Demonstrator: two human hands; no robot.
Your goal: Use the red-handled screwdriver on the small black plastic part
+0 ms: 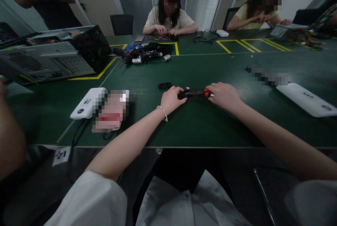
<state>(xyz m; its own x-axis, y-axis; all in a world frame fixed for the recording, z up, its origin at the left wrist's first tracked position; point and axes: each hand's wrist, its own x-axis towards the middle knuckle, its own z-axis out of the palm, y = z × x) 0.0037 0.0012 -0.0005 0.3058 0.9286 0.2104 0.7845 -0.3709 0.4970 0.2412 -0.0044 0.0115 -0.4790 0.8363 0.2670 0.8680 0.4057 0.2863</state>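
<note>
Just above the green table, my left hand [171, 100] is closed around a small black part [183, 94], with the thumb and fingers on either side of it. A red-handled tool [207, 92] with a long thin metal end is gripped in my right hand [223, 93]. Its metal end points left and meets the black part; whether it is a screwdriver or pliers I cannot make out. Beyond my left hand lies another small black piece [165, 85], flat on the table [147, 127].
On the left stand an open computer case [50, 60], a white power bank [88, 103] and a phone [113, 110]. Another power bank [306, 99] lies right. Cables and a black drill [127, 59] are heaped farther back. People work across the table.
</note>
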